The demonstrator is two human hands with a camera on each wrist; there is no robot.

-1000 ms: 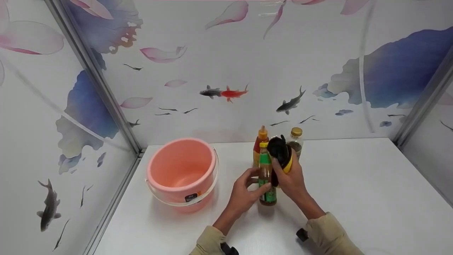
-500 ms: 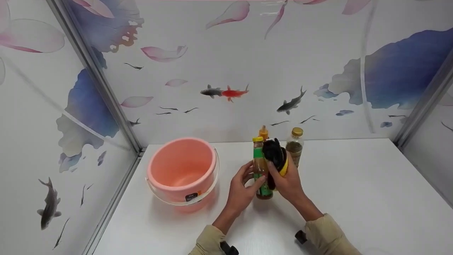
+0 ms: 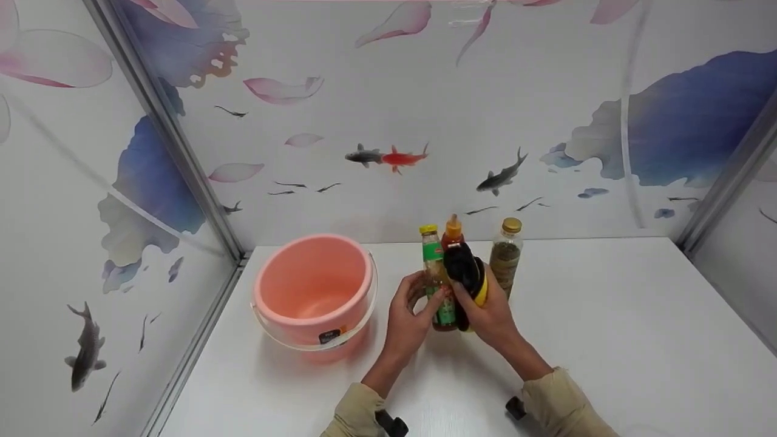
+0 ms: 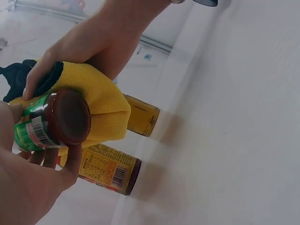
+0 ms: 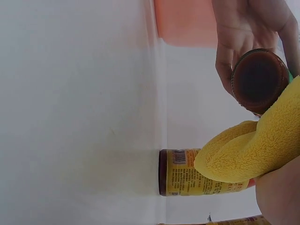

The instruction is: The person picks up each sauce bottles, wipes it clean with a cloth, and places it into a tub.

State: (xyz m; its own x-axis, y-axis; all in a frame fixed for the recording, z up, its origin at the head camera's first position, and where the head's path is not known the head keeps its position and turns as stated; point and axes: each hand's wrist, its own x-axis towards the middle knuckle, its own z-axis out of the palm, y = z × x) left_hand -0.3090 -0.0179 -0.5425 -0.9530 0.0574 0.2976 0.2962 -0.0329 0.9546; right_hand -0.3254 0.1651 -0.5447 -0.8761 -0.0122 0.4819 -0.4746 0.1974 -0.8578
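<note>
My left hand (image 3: pixel 405 318) grips a glass sauce bottle (image 3: pixel 432 252) with a yellow cap and green labels. Its dark base faces the camera in the left wrist view, and it appears lifted off the table. In my right hand (image 3: pixel 496 315) is a plush yellow-and-black cloth (image 4: pixel 105 96), bunched against the bottle's side. Behind the hands stands a squeeze bottle (image 3: pixel 453 230) with an orange nozzle cap, partly hidden; its yellow label (image 5: pixel 187 173) shows in the right wrist view. To the right stands a gold-capped bottle (image 3: pixel 505 255) with dark contents.
A pink bucket (image 3: pixel 315 261) with a white handle (image 3: pixel 374 291) stands left of the hands on the white table (image 3: pixel 607 340). Patterned panels (image 3: pixel 388 97) rise behind and at both sides, joined by metal posts (image 3: pixel 164 133).
Both hands have shifted left and slightly away from the camera, carrying the green-labelled bottle and the cloth. More of the gold-capped bottle shows now.
</note>
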